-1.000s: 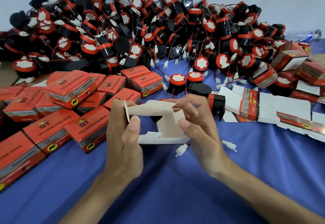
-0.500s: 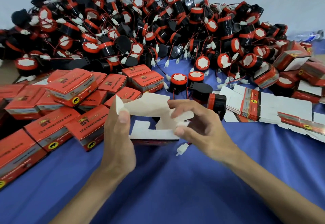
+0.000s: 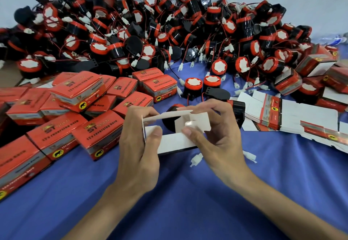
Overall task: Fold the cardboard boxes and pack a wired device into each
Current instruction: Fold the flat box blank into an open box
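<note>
A half-folded cardboard box (image 3: 173, 142), its white inside facing me, is held above the blue cloth. My left hand (image 3: 139, 149) grips its left end, thumb on the near flap. My right hand (image 3: 216, 136) grips the right end, thumb and fingers pinching a white connector (image 3: 190, 123) against the flaps. A black wired device (image 3: 169, 121) sits inside the box, partly hidden by the top flap. Its other white connectors (image 3: 196, 159) lie on the cloth below.
A big heap of black-and-red wired devices (image 3: 150, 38) fills the back. Several closed red boxes (image 3: 79, 93) lie at the left. Flat unfolded boxes (image 3: 273, 113) are stacked at the right, with more red boxes (image 3: 316, 62) behind. Blue cloth (image 3: 282, 183) covers the near table.
The box has been turned and its flaps opened out, showing the device inside. My right hand moved from the top flap to pinching a white connector at the box's right end.
</note>
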A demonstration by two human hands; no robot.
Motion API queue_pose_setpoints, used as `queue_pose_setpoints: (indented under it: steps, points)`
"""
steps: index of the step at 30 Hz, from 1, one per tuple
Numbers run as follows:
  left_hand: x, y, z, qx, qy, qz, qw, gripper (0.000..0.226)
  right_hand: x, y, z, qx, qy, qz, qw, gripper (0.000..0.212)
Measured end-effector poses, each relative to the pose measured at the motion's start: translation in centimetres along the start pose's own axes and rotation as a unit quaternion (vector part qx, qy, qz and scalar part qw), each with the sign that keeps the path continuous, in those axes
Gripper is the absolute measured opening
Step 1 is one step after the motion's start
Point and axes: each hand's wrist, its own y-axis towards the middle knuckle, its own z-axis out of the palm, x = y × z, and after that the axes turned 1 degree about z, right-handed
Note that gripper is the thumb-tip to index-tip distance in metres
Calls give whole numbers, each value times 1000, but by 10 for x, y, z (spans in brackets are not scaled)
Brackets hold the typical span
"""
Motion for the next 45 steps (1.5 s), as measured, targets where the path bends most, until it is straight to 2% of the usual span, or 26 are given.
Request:
queue_pose_setpoints:
  steps: [3,6,10,13,17,18,21,23,24,26,28,32,34,36,40,42,45]
  points:
    - [-2,0,1,-1,3,5,1000,25,0,-1,1,-3,8,4,1000,31]
    - [-5,-1,2,-4,-36,35,999,44,1,-3,2,-4,-14,5,1000,26]
    - [-4,1,7,-66,-61,85,992,64,5,-4,2,44,-44,6,998,29]
    - [-1,0,7,-73,-88,133,985,54,6,-4,3,47,-53,15,997,26]
    - [1,-3,2,2,-12,177,984,10,2,-7,8,47,-64,-1,997,30]
    - [1,-4,2,6,2,180,984,5,1,-8,9,55,-76,-14,996,32]
    - [2,-5,4,-8,16,161,987,14,-1,-9,10,71,-111,-25,991,36]
    - [2,-5,8,-12,-9,134,991,8,-1,-9,9,66,-113,-17,991,36]
    - [1,-5,10,-21,-37,126,991,18,-1,-9,9,60,-99,-15,993,35]
    - [4,-4,10,-21,-78,115,990,29,-3,-9,13,38,-22,5,999,34]
    - [4,-2,7,9,-50,99,994,25,-4,-9,13,23,64,31,997,33]
    - [6,-1,4,41,-13,117,992,22,1,-7,10,50,89,66,993,7]
    - [6,-2,5,34,-2,128,991,22,1,-6,11,59,73,87,992,13]
    - [7,-3,5,21,-9,112,993,33,-1,-6,12,51,78,103,990,3]
    - [7,-3,0,7,-74,63,995,28,-7,-10,15,59,46,154,985,41]
    - [9,-3,-1,15,-91,60,994,30,-7,-10,17,85,11,179,980,45]
    - [11,-3,-3,42,-83,66,993,32,-5,-8,17,105,-7,172,979,40]
